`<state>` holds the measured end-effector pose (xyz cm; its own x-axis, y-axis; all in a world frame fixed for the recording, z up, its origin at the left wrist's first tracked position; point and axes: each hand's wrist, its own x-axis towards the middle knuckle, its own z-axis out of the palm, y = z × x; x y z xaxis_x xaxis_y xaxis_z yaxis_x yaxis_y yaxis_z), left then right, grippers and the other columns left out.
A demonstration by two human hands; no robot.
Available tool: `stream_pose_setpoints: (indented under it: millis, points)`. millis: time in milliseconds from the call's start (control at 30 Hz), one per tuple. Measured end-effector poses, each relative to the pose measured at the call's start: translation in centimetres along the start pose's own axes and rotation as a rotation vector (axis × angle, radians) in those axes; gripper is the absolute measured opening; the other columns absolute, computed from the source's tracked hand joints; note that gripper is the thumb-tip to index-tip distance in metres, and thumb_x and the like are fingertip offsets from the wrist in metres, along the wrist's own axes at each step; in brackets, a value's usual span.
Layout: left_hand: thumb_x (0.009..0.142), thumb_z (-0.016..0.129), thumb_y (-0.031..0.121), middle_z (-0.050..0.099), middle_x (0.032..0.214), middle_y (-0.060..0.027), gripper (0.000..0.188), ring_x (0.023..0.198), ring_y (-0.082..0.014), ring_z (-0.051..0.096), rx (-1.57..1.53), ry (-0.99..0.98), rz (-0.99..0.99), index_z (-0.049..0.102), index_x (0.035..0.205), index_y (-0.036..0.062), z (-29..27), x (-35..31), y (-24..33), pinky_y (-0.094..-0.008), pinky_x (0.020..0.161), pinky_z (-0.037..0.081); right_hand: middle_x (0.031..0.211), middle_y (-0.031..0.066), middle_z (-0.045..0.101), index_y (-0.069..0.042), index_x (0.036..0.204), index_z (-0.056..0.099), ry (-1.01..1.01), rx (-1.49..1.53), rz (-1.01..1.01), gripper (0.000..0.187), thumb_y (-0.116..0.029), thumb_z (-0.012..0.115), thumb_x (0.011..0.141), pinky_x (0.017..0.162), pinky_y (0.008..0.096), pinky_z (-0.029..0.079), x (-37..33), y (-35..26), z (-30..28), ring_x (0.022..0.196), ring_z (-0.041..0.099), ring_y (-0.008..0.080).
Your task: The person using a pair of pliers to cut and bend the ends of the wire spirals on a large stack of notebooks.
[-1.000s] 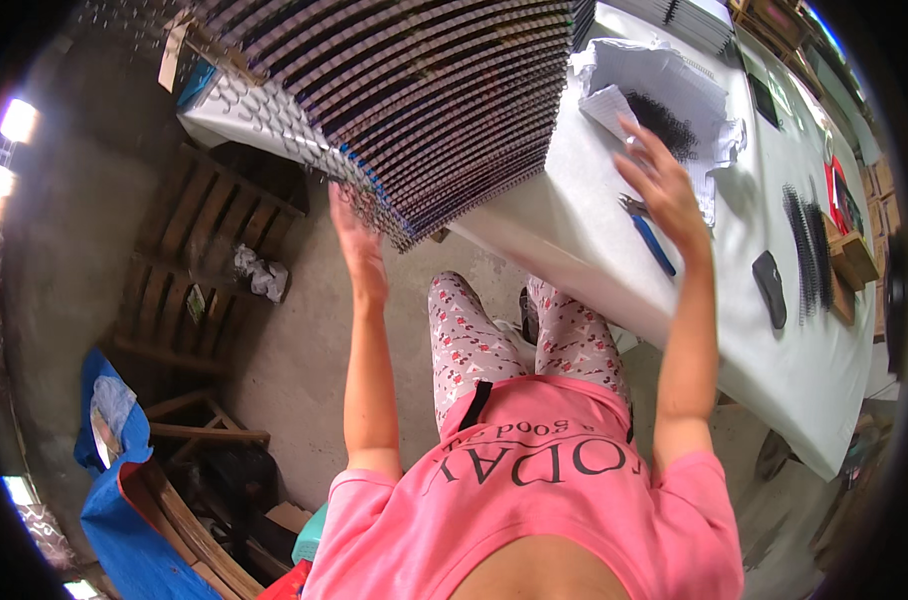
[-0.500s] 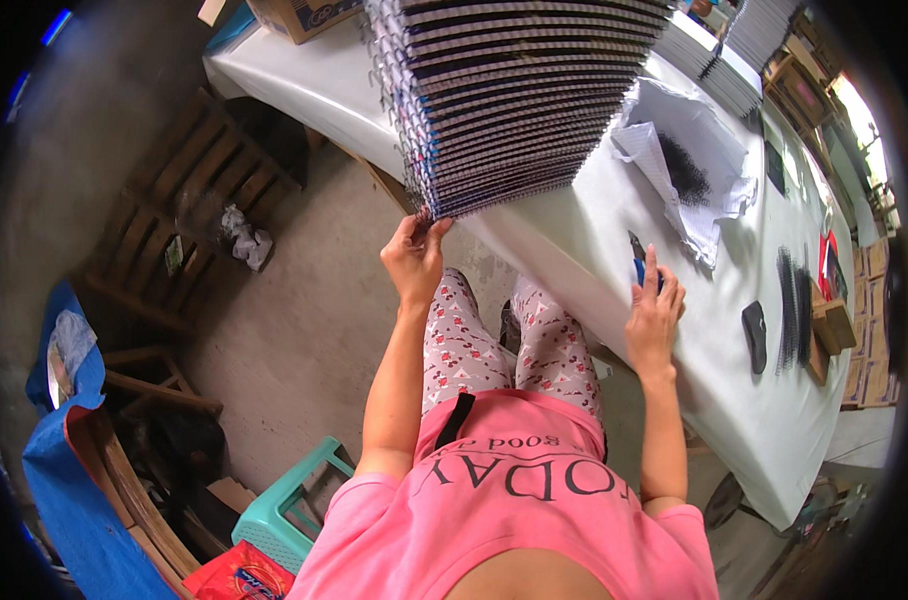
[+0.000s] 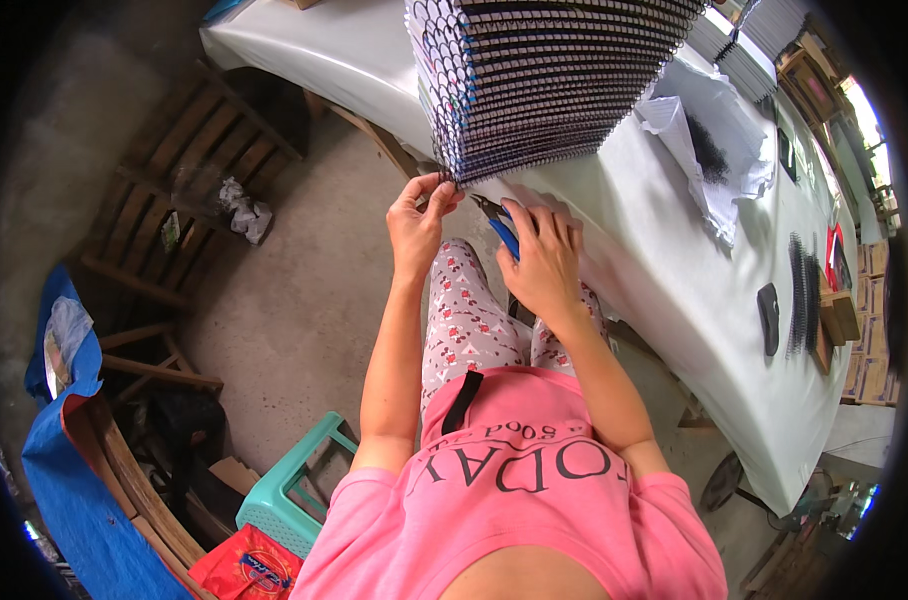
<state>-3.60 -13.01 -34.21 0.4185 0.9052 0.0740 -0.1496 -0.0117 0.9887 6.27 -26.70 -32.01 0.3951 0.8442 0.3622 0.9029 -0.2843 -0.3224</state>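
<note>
A tall stack of spiral-bound notebooks [image 3: 564, 85] with black coils stands on the white-covered table, at the top of the view. At its lower left corner my left hand [image 3: 416, 228] pinches the end of a black binding coil between thumb and fingers. My right hand [image 3: 549, 262] is closed round small cutting pliers [image 3: 505, 236] with blue handles. The pliers' dark jaws point toward the left fingertips, close to the stack's bottom corner. Whether the jaws touch the coil is too small to tell.
On the table [image 3: 629, 240] lie a crumpled white bag [image 3: 674, 130] with black bits, a black tool [image 3: 768, 318], loose black coils [image 3: 802, 295] and wooden blocks [image 3: 836, 318]. A green stool [image 3: 279, 510], a slatted wooden rack [image 3: 179, 140] and a blue tarp [image 3: 59, 450] stand left.
My right hand has picked up the pliers from the table and brought them left, beside my left hand. My left hand still pinches at the stack's corner.
</note>
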Motion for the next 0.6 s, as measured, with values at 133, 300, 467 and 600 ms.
stream_pose_setpoints:
  millis: [133,300,467,600]
  points:
    - [0.089,0.059,0.010,0.064,0.089,-0.0095,0.019,0.080,-0.0144,0.064,-0.065,0.006,0.004,0.059,0.099,-0.0067,0.0,0.2,-0.9,-0.0265,0.076,0.054,0.106,0.0092,0.052,-0.015,0.123,0.050,0.068,-0.048,0.021,0.052,-0.023,0.064,0.073,0.083,0.0431,0.036,0.6,-0.4,1.2,0.097,0.050,0.0285]
    - [0.088,0.059,0.008,0.065,0.087,-0.0089,0.017,0.078,-0.0145,0.065,-0.086,0.015,0.028,0.059,0.097,-0.0065,-0.1,0.2,-1.1,-0.0261,0.073,0.054,0.106,0.0094,0.052,-0.016,0.121,0.052,0.053,-0.046,0.024,0.049,-0.024,0.063,0.074,0.083,0.0434,0.036,1.4,-0.6,1.8,0.095,0.052,0.0289]
    - [0.088,0.060,0.008,0.065,0.087,-0.0090,0.017,0.078,-0.0145,0.065,-0.100,0.012,0.043,0.059,0.097,-0.0068,-0.2,0.1,-1.1,-0.0260,0.073,0.054,0.108,0.0098,0.052,-0.015,0.120,0.053,0.049,-0.035,0.013,0.048,-0.025,0.062,0.074,0.084,0.0441,0.035,1.5,-0.3,1.8,0.095,0.052,0.0289]
    - [0.088,0.060,0.008,0.064,0.087,-0.0089,0.017,0.078,-0.0148,0.065,-0.108,0.019,0.043,0.059,0.096,-0.0071,-0.1,0.1,-1.1,-0.0261,0.073,0.054,0.108,0.0106,0.053,-0.014,0.120,0.054,0.025,-0.032,0.024,0.047,-0.024,0.061,0.075,0.086,0.0459,0.036,1.3,-0.1,1.4,0.097,0.053,0.0301]
